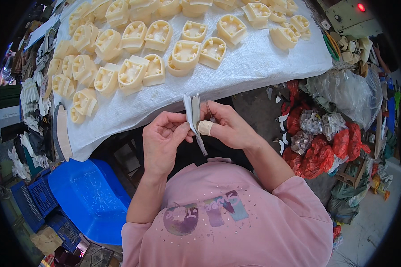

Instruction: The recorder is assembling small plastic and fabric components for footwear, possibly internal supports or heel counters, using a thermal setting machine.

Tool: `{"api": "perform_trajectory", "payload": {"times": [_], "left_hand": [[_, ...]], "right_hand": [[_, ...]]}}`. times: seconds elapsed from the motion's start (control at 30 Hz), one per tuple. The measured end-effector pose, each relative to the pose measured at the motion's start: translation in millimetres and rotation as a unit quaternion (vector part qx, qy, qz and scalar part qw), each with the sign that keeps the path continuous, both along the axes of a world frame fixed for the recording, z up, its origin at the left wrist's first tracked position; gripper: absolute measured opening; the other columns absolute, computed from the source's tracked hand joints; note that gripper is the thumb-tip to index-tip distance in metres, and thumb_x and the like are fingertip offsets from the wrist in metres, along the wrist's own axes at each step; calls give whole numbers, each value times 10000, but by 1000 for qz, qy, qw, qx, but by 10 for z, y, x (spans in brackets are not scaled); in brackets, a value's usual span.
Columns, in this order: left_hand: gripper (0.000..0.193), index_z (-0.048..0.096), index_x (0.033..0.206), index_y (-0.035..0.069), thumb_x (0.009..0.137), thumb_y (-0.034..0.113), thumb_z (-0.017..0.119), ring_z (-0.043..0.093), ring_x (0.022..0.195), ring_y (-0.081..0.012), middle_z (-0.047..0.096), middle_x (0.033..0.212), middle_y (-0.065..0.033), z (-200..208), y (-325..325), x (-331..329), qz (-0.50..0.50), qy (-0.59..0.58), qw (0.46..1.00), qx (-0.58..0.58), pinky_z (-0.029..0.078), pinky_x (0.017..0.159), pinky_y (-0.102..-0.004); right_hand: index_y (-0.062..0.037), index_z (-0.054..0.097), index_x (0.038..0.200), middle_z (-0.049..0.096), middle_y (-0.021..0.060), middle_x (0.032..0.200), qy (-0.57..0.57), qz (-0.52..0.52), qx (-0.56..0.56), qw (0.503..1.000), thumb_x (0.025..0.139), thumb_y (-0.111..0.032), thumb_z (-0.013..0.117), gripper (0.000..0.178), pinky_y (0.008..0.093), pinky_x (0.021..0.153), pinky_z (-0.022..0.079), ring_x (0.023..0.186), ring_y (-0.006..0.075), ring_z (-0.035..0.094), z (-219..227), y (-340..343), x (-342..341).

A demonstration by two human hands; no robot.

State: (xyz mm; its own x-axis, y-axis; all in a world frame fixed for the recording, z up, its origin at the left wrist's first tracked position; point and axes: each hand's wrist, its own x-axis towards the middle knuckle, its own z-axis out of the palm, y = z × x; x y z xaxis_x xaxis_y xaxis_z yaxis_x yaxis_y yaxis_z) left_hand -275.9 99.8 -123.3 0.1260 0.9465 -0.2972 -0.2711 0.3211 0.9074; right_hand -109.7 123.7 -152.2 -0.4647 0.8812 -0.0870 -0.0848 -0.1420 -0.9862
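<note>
Pink shirt (272, 216); beyond it, left hand (161, 141) and right hand (231, 127) pinch a thin pale two-flapped piece (189, 114)

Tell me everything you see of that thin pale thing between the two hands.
The pale piece is thin and greyish white, with two narrow leaves parted at the top. It looks flexible; the material is unclear. It stands roughly upright, edge-on, its lower end slanting to the right, held between the left hand and right hand near the white-covered table.
</note>
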Motion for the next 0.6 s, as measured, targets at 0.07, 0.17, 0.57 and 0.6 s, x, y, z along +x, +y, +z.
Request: {"api": "perform_trajectory", "payload": {"times": [0.07,0.17,0.57,0.6], "left_hand": [[128,553,936,-58,826,3,578,584,641,-127,613,774,-111,-36,-21,23,38,0,999,5,485,588,-229],[120,550,927,-52,826,4,579,581,631,-126,610,766,-108,-58,-16,-34,59,-42,997,4,476,572,-228],[142,593,945,-36,819,20,626,551,776,-87,566,881,-50,-123,-19,-37,19,112,984,140,450,668,-207],[142,593,945,-36,819,20,626,551,776,-87,566,881,-50,-123,-22,-40,18,112,984,140,450,668,-207]], "right_hand": [[-11,511,853,486,0,699,16,-23,23,999,780,-121,571,144,236,538,373,583,84,431,-17,-22,7],[-5,508,865,517,18,717,7,-48,-173,984,773,-91,587,149,224,557,393,612,76,468,187,-71,-13],[-7,570,899,567,94,748,-152,-114,149,970,742,3,575,157,270,528,430,578,166,530,183,-114,-82],[-2,572,897,574,89,742,-143,-106,119,977,754,-8,578,144,266,527,427,581,156,529,169,-120,-75]]}}
